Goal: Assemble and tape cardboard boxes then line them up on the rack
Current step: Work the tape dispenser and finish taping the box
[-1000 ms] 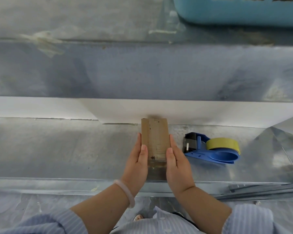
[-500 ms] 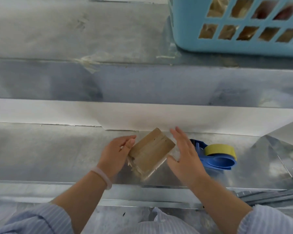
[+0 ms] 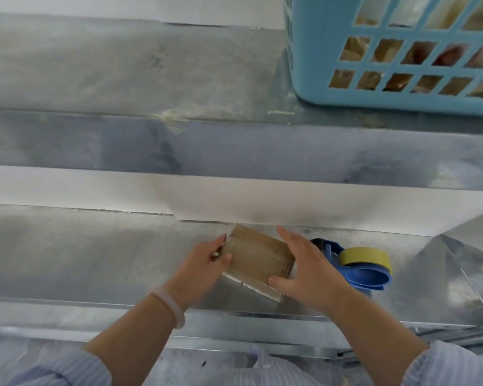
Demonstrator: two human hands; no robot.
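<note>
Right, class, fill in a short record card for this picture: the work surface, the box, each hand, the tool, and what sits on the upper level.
Surface: metal shelf
Box: small brown cardboard box, skewed, between both hands
Left hand: left hand grips the box's left end
Right hand: right hand, fingers straight, lies against the box's right end
Tool: blue tape dispenser with a yellow roll, just right of the right hand, not held
Upper level: light blue basket, top right

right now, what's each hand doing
Left hand: grips the left end of the cardboard box.
Right hand: open, fingers straight against the box's right side.
</note>
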